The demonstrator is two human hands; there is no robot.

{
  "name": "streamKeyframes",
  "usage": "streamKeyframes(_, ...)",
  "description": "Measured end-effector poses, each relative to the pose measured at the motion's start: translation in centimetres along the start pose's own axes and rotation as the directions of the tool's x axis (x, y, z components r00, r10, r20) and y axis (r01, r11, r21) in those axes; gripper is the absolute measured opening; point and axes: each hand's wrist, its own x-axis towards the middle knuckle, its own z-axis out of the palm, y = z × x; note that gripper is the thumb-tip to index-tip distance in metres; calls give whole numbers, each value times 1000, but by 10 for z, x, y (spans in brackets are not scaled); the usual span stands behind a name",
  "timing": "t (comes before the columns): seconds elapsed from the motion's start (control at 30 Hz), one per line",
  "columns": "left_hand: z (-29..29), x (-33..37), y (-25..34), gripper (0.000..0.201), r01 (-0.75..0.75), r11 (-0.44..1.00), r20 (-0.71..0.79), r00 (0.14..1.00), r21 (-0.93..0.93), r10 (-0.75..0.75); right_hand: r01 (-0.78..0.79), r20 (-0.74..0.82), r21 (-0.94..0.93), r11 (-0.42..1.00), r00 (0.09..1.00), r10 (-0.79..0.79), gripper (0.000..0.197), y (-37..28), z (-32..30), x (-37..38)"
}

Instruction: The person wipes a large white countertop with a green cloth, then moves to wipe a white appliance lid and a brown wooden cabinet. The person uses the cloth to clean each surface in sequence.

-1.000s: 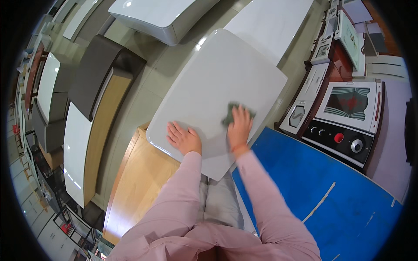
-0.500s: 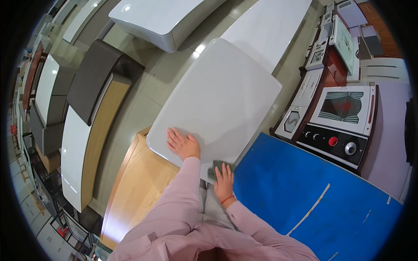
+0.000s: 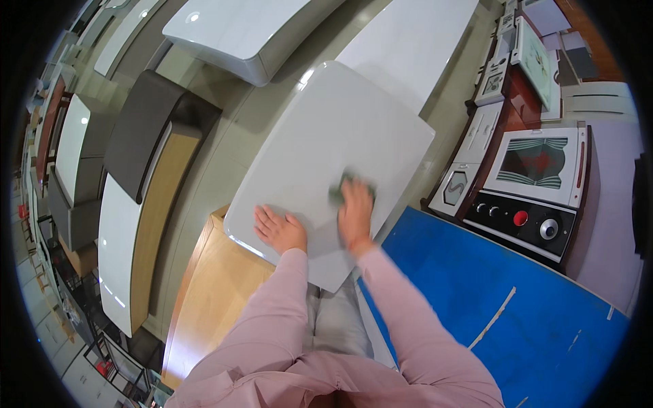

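Observation:
A glossy white tabletop (image 3: 320,136) with rounded corners lies in front of me. My left hand (image 3: 281,230) rests flat on its near left part, fingers spread, holding nothing. Over the near right part, my right hand (image 3: 356,214) presses a dark green cloth (image 3: 345,178) against the surface. The cloth sticks out around the fingertips and is slightly blurred. Part of it is hidden beneath the hand.
At my left stands a light wooden top (image 3: 221,285), at my right a blue surface (image 3: 490,299) with a pale strip. A long white top (image 3: 408,54) and a white-grey table (image 3: 238,34) lie beyond. Cabinets with a black knobbed panel (image 3: 513,217) stand far right.
My right hand has slid the green cloth forward from the near edge onto the tabletop. My left hand stays flat in nearly the same place.

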Motion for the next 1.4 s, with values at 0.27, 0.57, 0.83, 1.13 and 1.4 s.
streamKeyframes(0.27, -1, -6, -2, 67, 15, 1000, 25, 1000, 3, -15, -10, 281, -187, 982, 958, 63, 58, 14, -15, -130)
streamKeyframes(0.57, -2, -2, 6, 68, -7, 1000, 55, 998, 2, 7, -230, -445, 66, 971, 864, 235, 54, 136, -44, 145)
streamKeyframes(0.83, -3, -5, 3, 70, 23, 1000, 74, 997, -22, -21, -282, 46, -5, 959, 958, 282, 75, 35, -5, -144)
streamKeyframes(1.13, -1, -4, 4, 71, 4, 1000, 74, 997, 2, -4, -498, -586, 36, 867, 692, 422, 56, 134, -50, 144)
streamKeyframes(1.4, 0, -1, 1, 69, 17, 1000, 41, 999, -2, -17, -163, -145, -88, 983, 978, 149, 68, 58, -3, -38)
